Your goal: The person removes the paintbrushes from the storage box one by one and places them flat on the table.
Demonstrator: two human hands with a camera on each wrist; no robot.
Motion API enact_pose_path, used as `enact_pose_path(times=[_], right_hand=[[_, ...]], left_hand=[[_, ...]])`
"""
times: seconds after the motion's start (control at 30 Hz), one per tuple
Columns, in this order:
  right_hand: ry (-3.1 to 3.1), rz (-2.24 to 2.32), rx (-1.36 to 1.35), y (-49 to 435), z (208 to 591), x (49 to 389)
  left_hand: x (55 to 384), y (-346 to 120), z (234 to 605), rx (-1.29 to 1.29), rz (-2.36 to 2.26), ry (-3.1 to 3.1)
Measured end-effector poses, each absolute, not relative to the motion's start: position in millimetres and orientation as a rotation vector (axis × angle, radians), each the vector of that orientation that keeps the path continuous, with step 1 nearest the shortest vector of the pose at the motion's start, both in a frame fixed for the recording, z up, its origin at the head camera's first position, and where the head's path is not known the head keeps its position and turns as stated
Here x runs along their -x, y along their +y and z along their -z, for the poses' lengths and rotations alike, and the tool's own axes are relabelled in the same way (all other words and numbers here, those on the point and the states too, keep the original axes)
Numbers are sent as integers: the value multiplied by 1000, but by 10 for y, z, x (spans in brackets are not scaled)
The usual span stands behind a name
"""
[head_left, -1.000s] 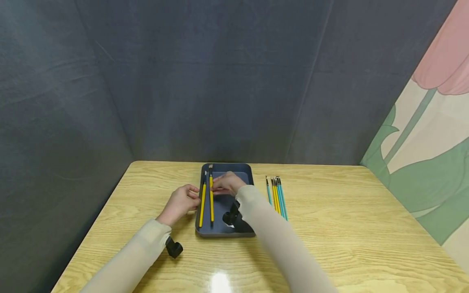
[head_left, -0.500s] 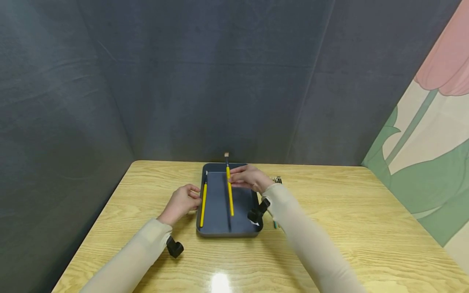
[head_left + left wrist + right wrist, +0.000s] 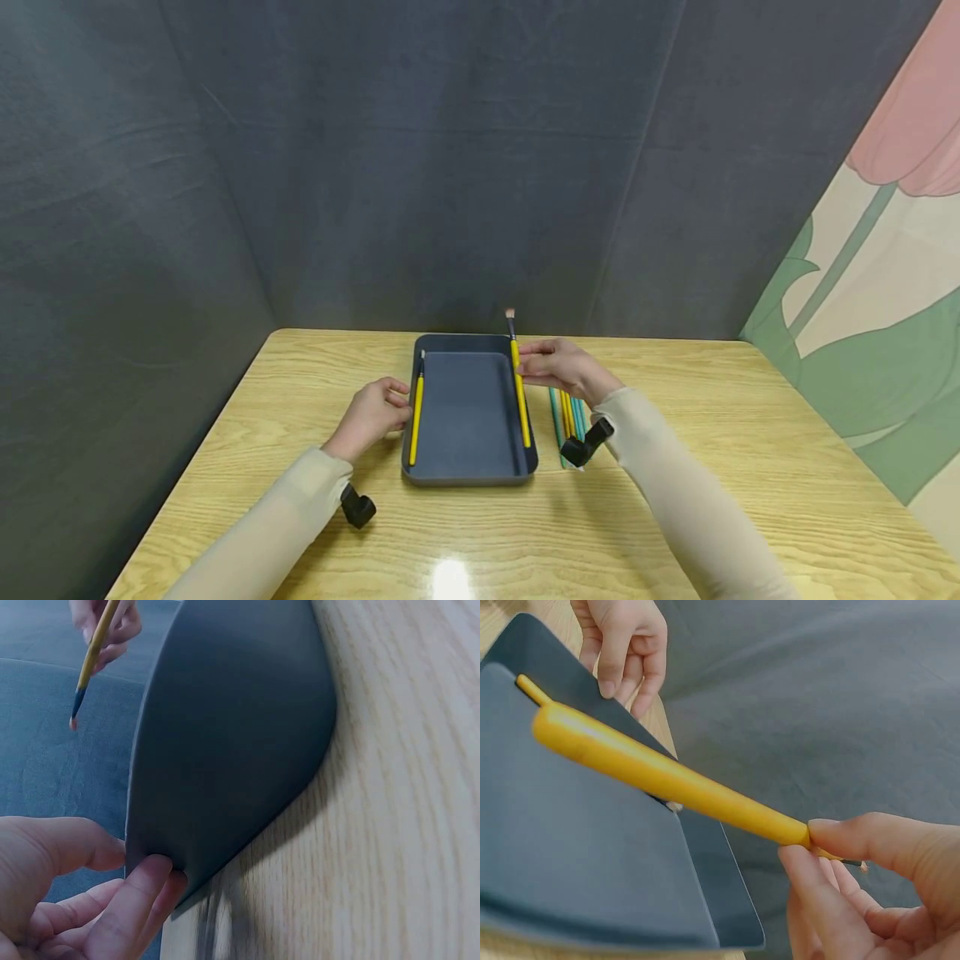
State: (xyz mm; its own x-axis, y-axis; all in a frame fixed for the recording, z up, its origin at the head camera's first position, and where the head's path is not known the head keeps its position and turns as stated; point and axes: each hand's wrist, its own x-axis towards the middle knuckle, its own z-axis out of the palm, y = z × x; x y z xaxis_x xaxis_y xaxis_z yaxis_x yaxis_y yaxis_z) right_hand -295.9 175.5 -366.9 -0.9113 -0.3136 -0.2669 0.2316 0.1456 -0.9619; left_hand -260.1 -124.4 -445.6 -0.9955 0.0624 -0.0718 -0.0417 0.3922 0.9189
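Observation:
A dark grey tray (image 3: 471, 417) lies on the wooden table. At its left rim is my left hand (image 3: 367, 417), pinching the wall between thumb and fingers, as the left wrist view of the tray (image 3: 225, 735) shows. My right hand (image 3: 564, 367) holds a yellow-handled paintbrush (image 3: 520, 398) above the tray's right side, bristles pointing away and up. Thumb and fingertips grip the handle (image 3: 667, 776), whose thick rounded end points over the tray. Another yellow paintbrush (image 3: 416, 421) lies along the tray's left inner wall.
Right of the tray, several teal and yellow paintbrushes (image 3: 567, 414) lie side by side on the table (image 3: 697, 433), their far ends hidden behind my right hand. A dark cloth (image 3: 450, 167) hangs along the table's back edge.
My right hand has lifted the yellow paintbrush from beside the other one and carried it rightward across the tray to the right rim. The left hand stays at the left rim.

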Motion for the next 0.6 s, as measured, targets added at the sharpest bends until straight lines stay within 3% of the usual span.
enact_pose_path(times=[0.6], right_hand=[[2006,1804,65,2433,3889,2813]], left_hand=[[2599,-1218,4427,-11,-1683,2546]])
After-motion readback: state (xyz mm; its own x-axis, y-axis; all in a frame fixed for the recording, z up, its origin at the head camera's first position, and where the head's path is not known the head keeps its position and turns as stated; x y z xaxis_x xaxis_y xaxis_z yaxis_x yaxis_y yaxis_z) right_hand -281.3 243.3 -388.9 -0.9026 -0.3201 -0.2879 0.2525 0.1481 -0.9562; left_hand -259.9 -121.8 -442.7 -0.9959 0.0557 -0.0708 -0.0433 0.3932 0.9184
